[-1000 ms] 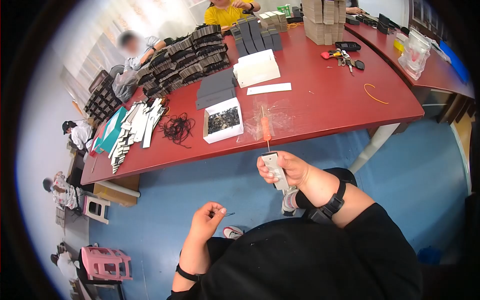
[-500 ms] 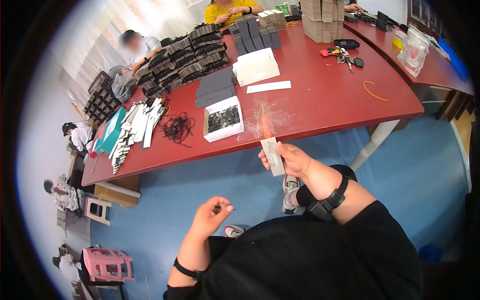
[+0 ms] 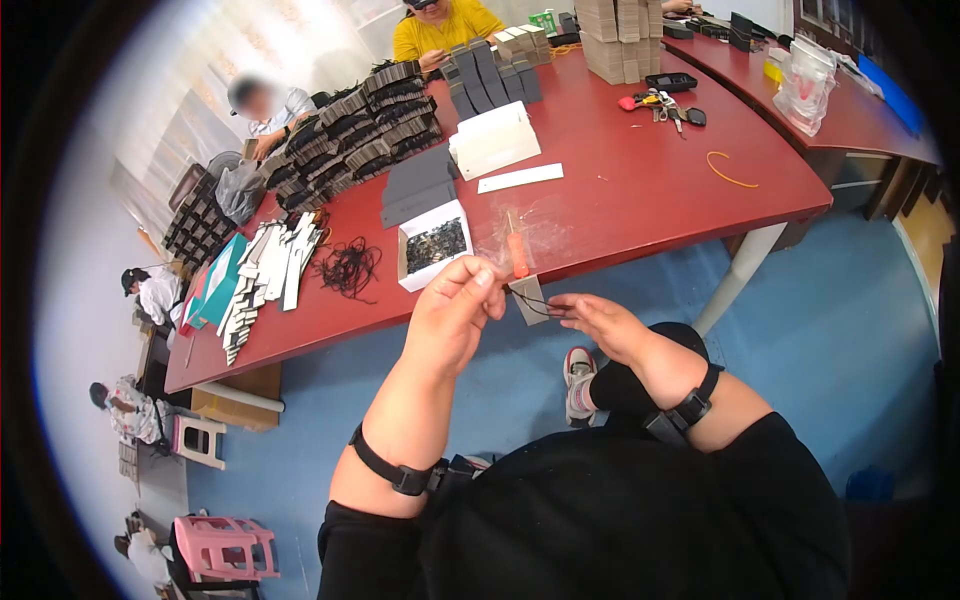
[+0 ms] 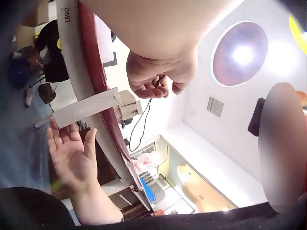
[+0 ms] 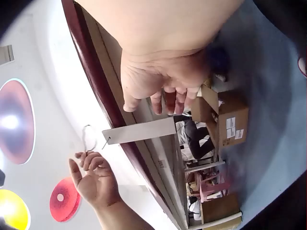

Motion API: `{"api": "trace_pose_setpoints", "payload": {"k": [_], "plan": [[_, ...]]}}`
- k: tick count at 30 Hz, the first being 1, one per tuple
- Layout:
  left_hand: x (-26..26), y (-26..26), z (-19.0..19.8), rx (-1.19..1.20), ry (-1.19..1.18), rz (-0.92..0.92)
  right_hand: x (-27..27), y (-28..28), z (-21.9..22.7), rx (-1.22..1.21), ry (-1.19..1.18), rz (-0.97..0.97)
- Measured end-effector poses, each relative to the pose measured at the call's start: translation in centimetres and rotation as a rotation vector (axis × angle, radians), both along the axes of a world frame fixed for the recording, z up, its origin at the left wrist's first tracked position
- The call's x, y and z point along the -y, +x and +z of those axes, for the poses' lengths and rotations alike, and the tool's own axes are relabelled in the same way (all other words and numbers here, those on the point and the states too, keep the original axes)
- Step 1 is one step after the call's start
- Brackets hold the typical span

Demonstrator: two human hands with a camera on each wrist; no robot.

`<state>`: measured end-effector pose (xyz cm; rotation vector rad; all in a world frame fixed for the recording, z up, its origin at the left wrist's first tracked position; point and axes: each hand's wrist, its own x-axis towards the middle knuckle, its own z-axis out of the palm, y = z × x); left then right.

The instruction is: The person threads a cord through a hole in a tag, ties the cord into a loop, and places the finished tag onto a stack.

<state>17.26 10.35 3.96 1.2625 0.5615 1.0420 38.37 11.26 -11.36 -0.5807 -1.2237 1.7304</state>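
Long pale tags [image 3: 530,300] hang at the table's front edge, with thin metal [image 5: 106,142] through the hole near one end. Just above them in the head view lies an orange-handled tool [image 3: 517,255] on clear plastic. My left hand [image 3: 455,310] is beside the handle, pinching a thin black cord between thumb and fingers. The cord [image 4: 139,127] trails from it in a loop, seen in the left wrist view. My right hand [image 3: 605,325] has its fingers loosely extended, palm showing in the left wrist view, fingertips close to the tags' lower end.
On the red table [image 3: 640,210] stand a white box of small dark pieces [image 3: 432,245], a tangle of black cords [image 3: 347,268], white strips [image 3: 270,275] and grey card stacks [image 3: 420,185]. Keys [image 3: 665,108] lie farther right. Other people sit around the room.
My left hand has risen from low on the left to the orange handle, bringing the cord. My right hand has let go of the tags, which now hang at the table edge.
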Motion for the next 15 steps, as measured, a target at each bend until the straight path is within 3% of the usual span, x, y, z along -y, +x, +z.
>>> {"api": "trace_pose_setpoints", "payload": {"k": [6,15], "plan": [[-0.5,-1.3,-1.3,0.076,-0.097,0.079,0.2,1.6,-0.7,0.031,-0.009,-0.063],[1.0,0.0,0.6,0.03,0.002,-0.018,0.3,0.3,1.6,0.088,0.065,-0.029]]}}
